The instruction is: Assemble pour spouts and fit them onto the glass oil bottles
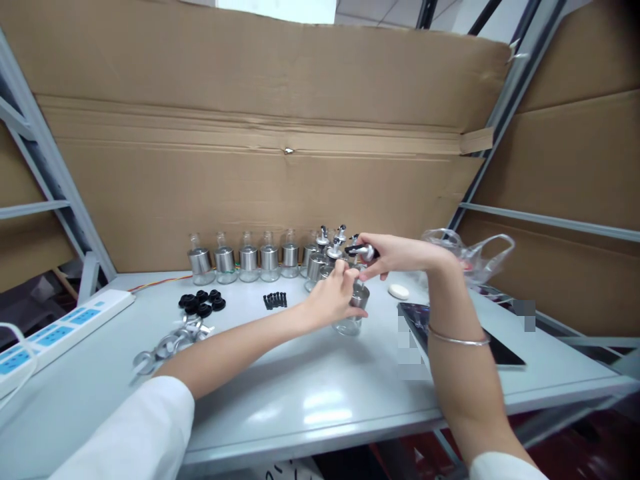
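Head view shows the bottle (361, 297) roughly upright, long axis neck-up

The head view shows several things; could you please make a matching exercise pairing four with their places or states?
1. Left hand
2. Right hand
3. Power strip
4. Black round parts

A. Along the table's left side
B. Holding a silver-and-black spout
C. Clustered just behind the silver parts
D. Grasping the nearest bottle

Pairs: 1-D, 2-B, 3-A, 4-C
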Available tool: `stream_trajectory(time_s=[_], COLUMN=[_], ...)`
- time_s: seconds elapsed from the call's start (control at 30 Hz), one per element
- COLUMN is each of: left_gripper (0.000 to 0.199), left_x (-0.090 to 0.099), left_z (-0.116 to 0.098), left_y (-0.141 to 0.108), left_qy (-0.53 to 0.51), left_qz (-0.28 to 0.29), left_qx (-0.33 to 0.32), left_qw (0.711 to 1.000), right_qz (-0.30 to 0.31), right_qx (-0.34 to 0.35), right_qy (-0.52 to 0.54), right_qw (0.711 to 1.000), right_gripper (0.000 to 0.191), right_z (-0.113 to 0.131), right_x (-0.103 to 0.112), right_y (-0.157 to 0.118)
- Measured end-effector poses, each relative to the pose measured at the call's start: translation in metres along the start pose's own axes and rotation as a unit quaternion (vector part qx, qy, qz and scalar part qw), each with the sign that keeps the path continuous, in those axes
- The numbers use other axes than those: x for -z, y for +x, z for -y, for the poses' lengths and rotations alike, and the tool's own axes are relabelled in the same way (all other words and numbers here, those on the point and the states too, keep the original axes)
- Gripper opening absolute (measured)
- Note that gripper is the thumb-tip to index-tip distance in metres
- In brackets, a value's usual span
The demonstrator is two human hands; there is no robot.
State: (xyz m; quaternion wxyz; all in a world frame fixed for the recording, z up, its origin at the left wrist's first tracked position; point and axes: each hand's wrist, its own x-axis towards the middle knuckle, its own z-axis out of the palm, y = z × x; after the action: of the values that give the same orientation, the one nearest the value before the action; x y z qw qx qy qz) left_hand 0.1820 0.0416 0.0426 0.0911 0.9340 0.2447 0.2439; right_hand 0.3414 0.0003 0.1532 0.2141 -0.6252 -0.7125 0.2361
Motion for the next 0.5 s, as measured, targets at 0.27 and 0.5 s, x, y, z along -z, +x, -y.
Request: stream_trajectory(time_s=[0.27, 0.5], left_gripper=[0.057, 0.034], left_x=[-0.001, 0.009], left_z=[0.001, -0.002], left_y=[0.001, -0.013], left_qy=[0.083, 0.125], left_qz=[0.030, 0.046], left_qx=[-0.003, -0.038], left_qw=[0.996, 0.990], right_qz=[-0.022, -0.083], right_qx=[-0.004, 0.005], right_qy=[-0.103, -0.225], right_qw=[0.994, 0.971], right_gripper=[0.043, 0.030], right_z=[-0.009, 0.002], right_x=[-0.001, -0.005], right_y=[0.012, 0.006])
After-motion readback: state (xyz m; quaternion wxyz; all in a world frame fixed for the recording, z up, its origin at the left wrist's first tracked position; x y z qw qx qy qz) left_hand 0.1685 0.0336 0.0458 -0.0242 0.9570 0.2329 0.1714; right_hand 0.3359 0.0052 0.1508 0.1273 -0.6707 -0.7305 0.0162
